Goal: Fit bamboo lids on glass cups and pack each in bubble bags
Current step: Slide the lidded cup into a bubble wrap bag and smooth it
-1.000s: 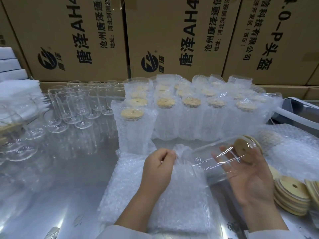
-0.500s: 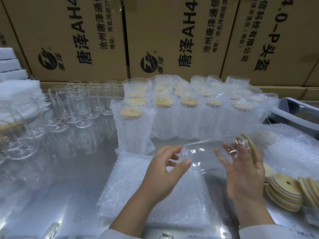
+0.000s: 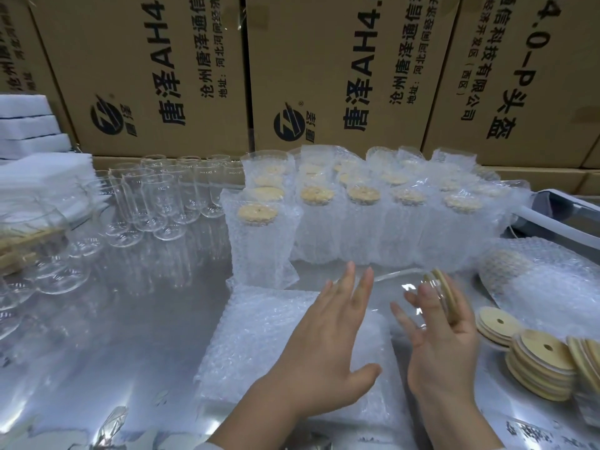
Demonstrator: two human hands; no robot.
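Note:
A clear glass cup (image 3: 394,289) with a bamboo lid (image 3: 442,295) on its right end lies sideways above the table. My right hand (image 3: 444,339) holds it from beneath, its fingers showing through the glass. My left hand (image 3: 328,345) hovers with straight, spread fingers over the flat stack of bubble bags (image 3: 263,329), fingertips close to the cup's base; whether they touch it is unclear. Several packed cups (image 3: 357,222) stand in bubble bags behind.
Bare glasses (image 3: 156,196) cluster at the left on the shiny metal table (image 3: 113,336). Stacks of bamboo lids (image 3: 539,362) sit at the right, near a bagged cup lying down (image 3: 519,274). Cardboard boxes (image 3: 156,76) wall the back; white foam sheets (image 3: 29,125) are far left.
My left hand let go of the bubble bag's mouth, opened and rose toward the cup's base. My right hand turned the lidded cup and moved it slightly left.

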